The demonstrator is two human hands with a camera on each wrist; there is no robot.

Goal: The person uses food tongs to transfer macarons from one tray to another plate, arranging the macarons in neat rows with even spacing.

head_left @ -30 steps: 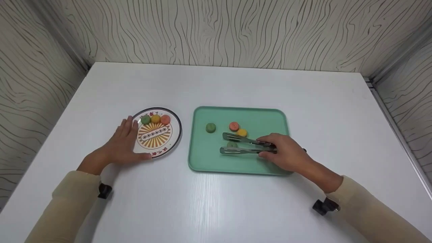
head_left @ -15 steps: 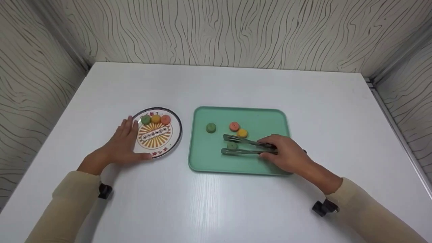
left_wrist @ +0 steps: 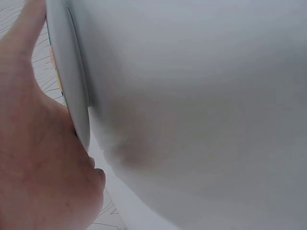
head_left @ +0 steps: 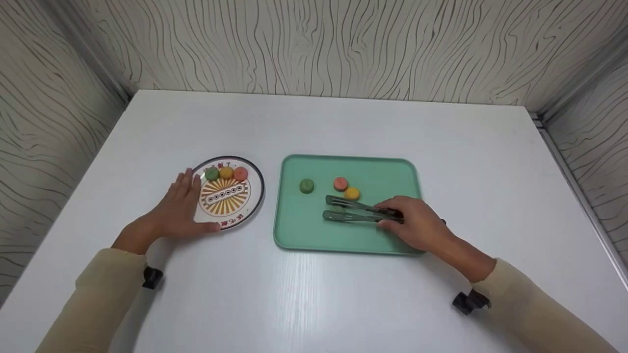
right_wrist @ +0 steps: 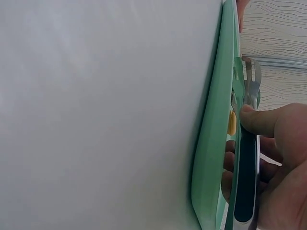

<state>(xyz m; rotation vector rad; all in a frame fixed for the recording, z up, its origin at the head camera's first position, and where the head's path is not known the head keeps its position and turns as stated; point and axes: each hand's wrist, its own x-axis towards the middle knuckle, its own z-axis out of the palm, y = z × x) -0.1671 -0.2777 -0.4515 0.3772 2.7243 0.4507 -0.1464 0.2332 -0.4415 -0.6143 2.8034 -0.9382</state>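
My right hand point(head_left: 414, 221) grips a pair of metal tongs point(right_wrist: 247, 177) over the green tray point(head_left: 299, 230). Between the tongs' two arms lies a green macaron-like piece point(head_left: 337, 209), partly hidden; whether both arms touch it I cannot tell. Behind the tongs, a yellow piece point(head_left: 352, 193) and a pink piece point(head_left: 340, 184) sit side by side. Another green piece point(head_left: 306, 186) is farther left on the tray. With fingers spread, my left hand point(head_left: 174, 213) rests against the rim of a patterned plate point(left_wrist: 72, 72). That plate carries a row of green, yellow and pink pieces point(head_left: 226, 172).
Plate and tray stand apart on a white table point(head_left: 314, 299). A wood-grain patterned wall point(head_left: 314, 49) rises behind the table's back edge, with more patterned panels at both sides.
The tongs' arms have come closer together around the green piece, mostly by the near arm moving up. The left hand and the plate stay put.
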